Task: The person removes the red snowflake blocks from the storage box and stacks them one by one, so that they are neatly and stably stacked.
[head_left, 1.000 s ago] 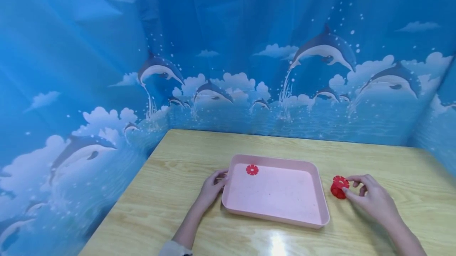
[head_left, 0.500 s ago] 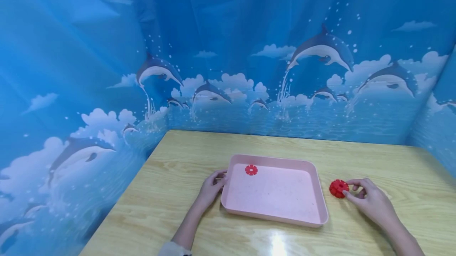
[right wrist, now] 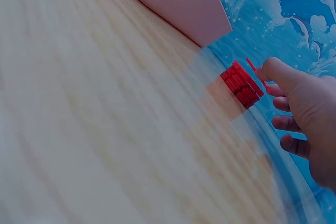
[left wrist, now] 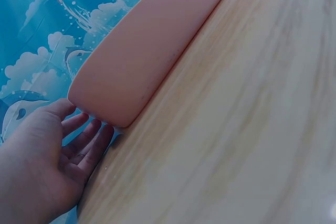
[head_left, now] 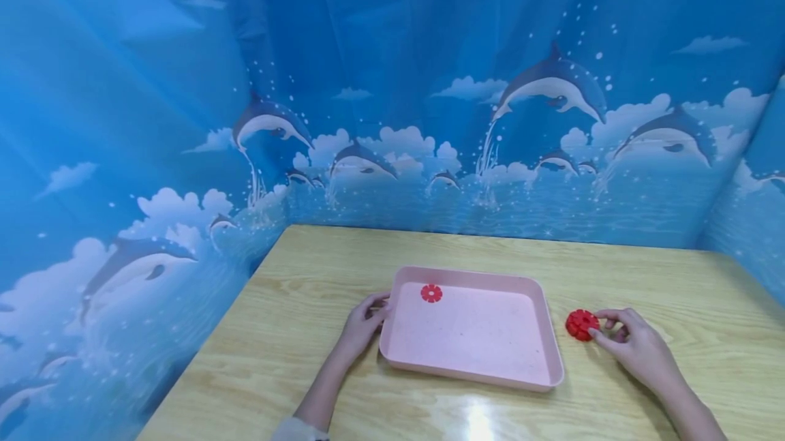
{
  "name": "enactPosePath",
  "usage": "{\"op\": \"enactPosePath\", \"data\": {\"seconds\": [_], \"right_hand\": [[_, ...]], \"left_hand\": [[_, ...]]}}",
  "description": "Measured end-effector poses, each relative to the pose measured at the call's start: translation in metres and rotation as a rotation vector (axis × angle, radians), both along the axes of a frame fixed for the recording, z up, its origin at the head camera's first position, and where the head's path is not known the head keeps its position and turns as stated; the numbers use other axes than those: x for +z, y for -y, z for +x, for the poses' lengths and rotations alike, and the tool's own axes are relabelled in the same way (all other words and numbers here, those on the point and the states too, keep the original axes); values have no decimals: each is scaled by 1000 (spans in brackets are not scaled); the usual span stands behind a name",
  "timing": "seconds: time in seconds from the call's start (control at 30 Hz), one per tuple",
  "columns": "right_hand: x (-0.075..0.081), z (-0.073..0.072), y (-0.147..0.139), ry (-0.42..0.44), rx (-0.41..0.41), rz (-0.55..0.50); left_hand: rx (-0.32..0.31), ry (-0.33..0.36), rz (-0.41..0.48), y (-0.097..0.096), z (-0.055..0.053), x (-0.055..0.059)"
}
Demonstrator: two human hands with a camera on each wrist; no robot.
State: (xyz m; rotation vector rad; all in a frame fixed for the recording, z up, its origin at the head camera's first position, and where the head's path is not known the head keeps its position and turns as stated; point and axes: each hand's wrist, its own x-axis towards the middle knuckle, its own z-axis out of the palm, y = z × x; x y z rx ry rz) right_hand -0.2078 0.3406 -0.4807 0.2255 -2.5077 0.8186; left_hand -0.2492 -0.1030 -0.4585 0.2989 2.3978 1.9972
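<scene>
A shallow pink tray rests on the table, with one red notched disc lying in its far left corner. My left hand grips the tray's left end; in the left wrist view the thumb is up at the rim and the other fingertips reach down the outer wall. To the right of the tray stands a short stack of red notched discs. Between thumb and fingertip, my right hand pinches a thin red disc right at the top of that stack. The remaining right fingers are loosely bent.
The wood-grain table runs back to a blue curtain printed with dolphins and clouds. This curtain also hangs along the left side and at the far right.
My right hand has lowered its red disc, which stood tilted over the stack a second ago, down onto the top of the stack. The left hand and tray stay in place.
</scene>
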Motion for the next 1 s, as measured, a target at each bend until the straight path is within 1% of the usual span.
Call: {"op": "enactPosePath", "data": {"seconds": [0.2, 0.4, 0.63, 0.83, 1.0], "right_hand": [[0, 2, 2, 24, -41, 22], [-1, 2, 5, 7, -80, 37], [-1, 5, 10, 34, -137, 30], [-2, 6, 13, 17, -181, 28], [-2, 7, 15, 21, -205, 26]], "left_hand": [[-2, -4, 1, 0, 0, 0], [0, -10, -1, 0, 1, 0], [-11, -11, 6, 0, 0, 1], [-16, -9, 2, 1, 0, 1], [-18, -1, 5, 1, 0, 1]]}}
